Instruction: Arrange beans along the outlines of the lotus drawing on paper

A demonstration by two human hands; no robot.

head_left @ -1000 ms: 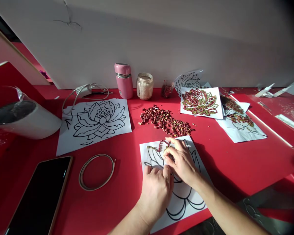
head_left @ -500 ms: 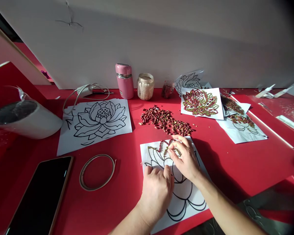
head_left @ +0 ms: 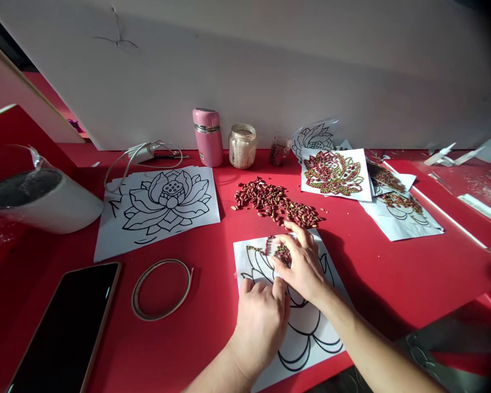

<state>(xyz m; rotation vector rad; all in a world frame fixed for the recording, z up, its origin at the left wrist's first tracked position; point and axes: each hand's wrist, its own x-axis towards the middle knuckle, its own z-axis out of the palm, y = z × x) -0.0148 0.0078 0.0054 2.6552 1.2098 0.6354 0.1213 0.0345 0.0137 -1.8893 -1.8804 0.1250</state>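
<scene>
A white sheet with a black lotus outline [head_left: 298, 349] lies on the red table in front of me. Red and green beans line parts of its upper petals. My left hand [head_left: 262, 314] rests curled on the sheet's left side, knuckles up; its palm is hidden, so what it may hold cannot be seen. Over the top of the drawing, my right hand [head_left: 300, 265] is bent downward, thumb and index finger apart with a patch of beans [head_left: 283, 253] showing between them. Just beyond its fingers lies a loose pile of red-brown beans [head_left: 270, 199].
Printed lotus sheets [head_left: 172, 202] lie left, above a tape roll [head_left: 136, 295] and phone [head_left: 61, 327]. A white cup [head_left: 65, 202] is at far left. A pink flask [head_left: 208, 139] and jar [head_left: 242, 147] stand behind. Bean-covered pictures [head_left: 333, 173] are at right.
My right hand has moved slightly left and down over the sheet, and its thumb and index finger have spread, exposing the bean patch. My left hand has stayed put.
</scene>
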